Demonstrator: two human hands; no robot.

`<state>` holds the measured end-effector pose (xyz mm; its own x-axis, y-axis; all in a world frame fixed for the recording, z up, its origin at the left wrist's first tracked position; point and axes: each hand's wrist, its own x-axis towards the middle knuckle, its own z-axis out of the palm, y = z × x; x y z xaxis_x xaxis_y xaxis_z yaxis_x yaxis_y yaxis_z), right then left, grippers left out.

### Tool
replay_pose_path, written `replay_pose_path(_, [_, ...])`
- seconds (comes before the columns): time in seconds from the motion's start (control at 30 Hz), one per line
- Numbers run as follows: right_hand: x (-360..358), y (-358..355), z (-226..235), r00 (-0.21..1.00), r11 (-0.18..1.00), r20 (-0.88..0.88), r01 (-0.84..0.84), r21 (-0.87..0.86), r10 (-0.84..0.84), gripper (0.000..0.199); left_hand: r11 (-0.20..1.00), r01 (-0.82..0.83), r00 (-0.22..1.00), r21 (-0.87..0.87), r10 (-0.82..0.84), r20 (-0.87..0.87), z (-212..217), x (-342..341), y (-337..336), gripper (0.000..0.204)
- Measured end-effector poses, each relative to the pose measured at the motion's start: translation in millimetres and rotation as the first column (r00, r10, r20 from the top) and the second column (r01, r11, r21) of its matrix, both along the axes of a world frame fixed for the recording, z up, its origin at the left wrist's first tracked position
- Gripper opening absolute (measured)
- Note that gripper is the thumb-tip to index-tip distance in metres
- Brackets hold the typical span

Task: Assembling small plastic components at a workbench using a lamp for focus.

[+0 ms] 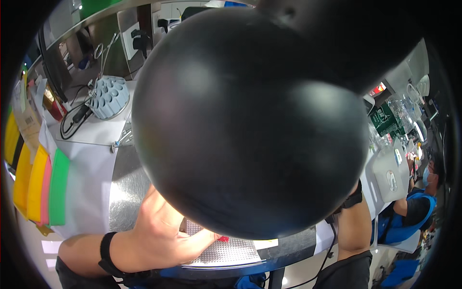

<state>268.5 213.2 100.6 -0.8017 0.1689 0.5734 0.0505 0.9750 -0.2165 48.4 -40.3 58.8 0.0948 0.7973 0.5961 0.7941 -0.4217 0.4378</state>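
Observation:
A large, black, rounded lamp-like head (250, 125) hangs close in front of me and covers the middle of the view. Below its left edge, my left hand (166, 231) rests over a silver textured metal plate (226, 254). Its thumb reaches right, and the tip meets a small red piece (223, 239), only partly visible. The other fingers curl in behind the black head, so what they hold is hidden. My right forearm (354, 226) comes up at the right, a black band on the wrist; the hand itself is hidden behind the black head. A yellow slip (266, 243) lies beside the plate.
To the left stand yellow, pink and green bins (58, 188) and a grey-blue round holder with many holes (109, 98), with scissor-like tools near it. A black cable (72, 125) loops there. At right are a whitish plastic container (387, 173) and a seated person (409, 216) in blue.

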Motion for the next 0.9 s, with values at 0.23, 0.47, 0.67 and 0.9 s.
replay_pose_path(0.23, [7,6,-11,0.859,0.92,0.372,0.391,-0.034,-0.351,0.025,0.999,0.023,1.0,-0.035,-0.024,-0.016,-1,3,-1,0.047])
replay_pose_path(0.47, [0,3,-11,0.886,0.946,0.338,0.318,0.056,-0.318,0.023,0.998,0.02,1.0,-0.065,-0.021,-0.009,2,1,-2,0.046])
replay_pose_path(0.67, [12,1,7,0.988,0.995,0.13,0.093,-0.036,-0.088,0.022,0.992,-0.005,1.0,-0.127,0.005,0.002,-1,-1,-5,0.046])
replay_pose_path(0.9, [15,-11,12,0.992,0.971,0.104,-0.043,-0.235,0.069,0.032,0.989,0.025,1.0,-0.144,-0.023,0.019,7,-2,-6,0.056])
